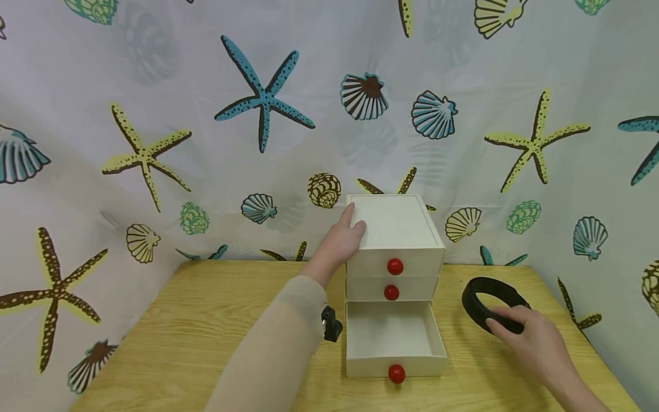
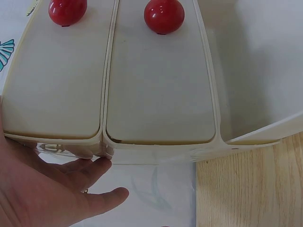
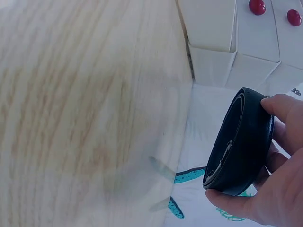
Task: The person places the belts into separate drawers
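Note:
A white drawer unit (image 1: 395,222) with red round knobs stands on the table; its bottom drawer (image 1: 395,366) is pulled out and the two above it are pushed in. My left hand (image 1: 344,240) rests against the unit's left side near the top, fingers extended. In the left wrist view, that hand (image 2: 57,189) touches the side wall beside the upper drawers. To the right of the unit, my right hand (image 1: 538,337) holds a coiled black belt (image 1: 476,303) above the table. The right wrist view has thumb and fingers pinching the belt roll (image 3: 251,142) across its width.
The wooden table (image 1: 221,320) extends to both sides of the unit. Behind and beside it hangs a white cloth (image 1: 309,143) printed with starfish and shells. A small black device (image 1: 331,324) sits at the left wrist.

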`<state>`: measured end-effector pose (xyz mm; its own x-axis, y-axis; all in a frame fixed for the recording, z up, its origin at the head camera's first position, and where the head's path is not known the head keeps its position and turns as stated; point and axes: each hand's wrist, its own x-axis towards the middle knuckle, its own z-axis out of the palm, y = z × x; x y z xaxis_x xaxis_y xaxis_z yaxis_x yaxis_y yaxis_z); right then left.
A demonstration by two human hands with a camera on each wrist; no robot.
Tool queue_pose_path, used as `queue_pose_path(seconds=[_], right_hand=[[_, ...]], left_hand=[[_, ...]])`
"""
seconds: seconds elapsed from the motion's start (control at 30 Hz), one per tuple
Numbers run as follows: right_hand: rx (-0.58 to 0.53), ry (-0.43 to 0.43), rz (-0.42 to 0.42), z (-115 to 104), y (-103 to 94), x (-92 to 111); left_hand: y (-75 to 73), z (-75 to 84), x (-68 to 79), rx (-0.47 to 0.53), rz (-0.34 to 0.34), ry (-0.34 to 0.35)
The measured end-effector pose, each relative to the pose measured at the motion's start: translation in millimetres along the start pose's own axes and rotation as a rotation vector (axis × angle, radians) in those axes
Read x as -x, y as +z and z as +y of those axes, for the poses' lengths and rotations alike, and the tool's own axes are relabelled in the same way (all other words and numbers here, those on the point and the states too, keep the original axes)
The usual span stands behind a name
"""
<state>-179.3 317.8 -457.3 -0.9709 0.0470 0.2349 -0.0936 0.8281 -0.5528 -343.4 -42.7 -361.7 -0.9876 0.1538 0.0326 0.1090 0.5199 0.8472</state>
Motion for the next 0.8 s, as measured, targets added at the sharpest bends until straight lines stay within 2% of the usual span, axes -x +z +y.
queue_pose_path(seconds=[0.47, 0.8], right_hand=[[-0.002, -0.07, 0.007, -22.4, 0.1, 10.2], [-0.008, -0.09, -0.009, -38.3, 0.8, 15.6]], left_hand=[[-0.7, 2.9, 3.1, 0.01, 0.0, 0.0], [-0.2, 2.2, 2.8, 0.017, 0.002, -0.002]])
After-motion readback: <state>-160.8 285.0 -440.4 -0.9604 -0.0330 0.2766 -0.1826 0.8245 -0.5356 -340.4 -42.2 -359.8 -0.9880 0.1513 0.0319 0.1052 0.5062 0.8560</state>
